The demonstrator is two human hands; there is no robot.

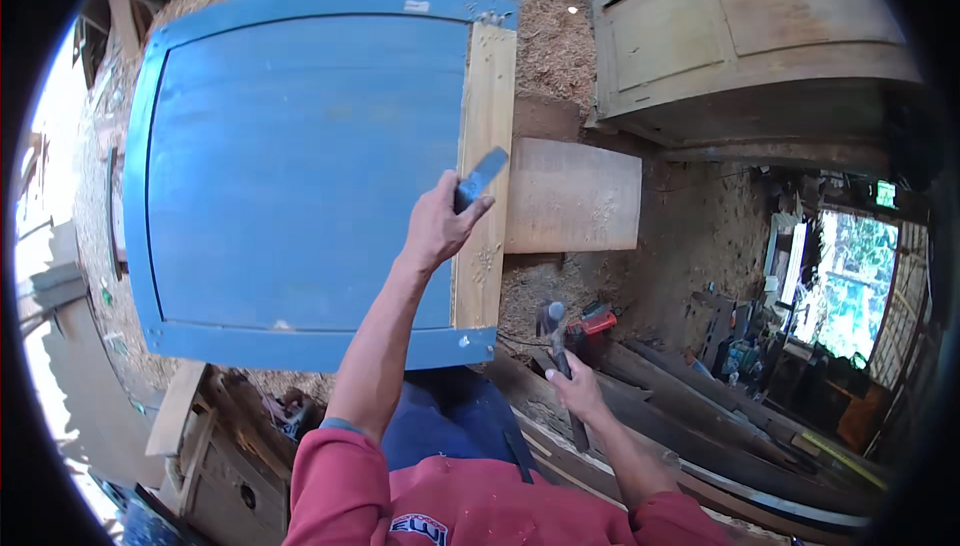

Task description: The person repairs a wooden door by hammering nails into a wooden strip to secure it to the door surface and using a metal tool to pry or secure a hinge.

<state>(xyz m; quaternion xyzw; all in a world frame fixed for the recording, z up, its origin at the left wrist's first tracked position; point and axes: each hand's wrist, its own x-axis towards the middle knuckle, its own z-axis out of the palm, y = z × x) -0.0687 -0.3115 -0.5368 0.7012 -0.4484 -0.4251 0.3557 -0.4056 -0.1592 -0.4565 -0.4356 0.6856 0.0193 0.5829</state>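
Observation:
My left hand (438,221) is closed round a short, flat blue-grey blade (485,174). The blade's far end lies over the bare wood strip (487,96) along the right side of a blue framed panel (300,166); whether it touches the wood I cannot tell. Pale flecks dot the strip. Lower right of the panel, my right hand (578,391) grips a hammer (562,344) by its handle, head upward and apart from the panel.
A pale board (575,196) juts out under the panel's right side. Wooden cabinet pieces (720,31) stand at the far right. A red tool (597,320) lies beyond the hammer, near long dark planks (680,401). Wood shavings (550,36) cover the ground.

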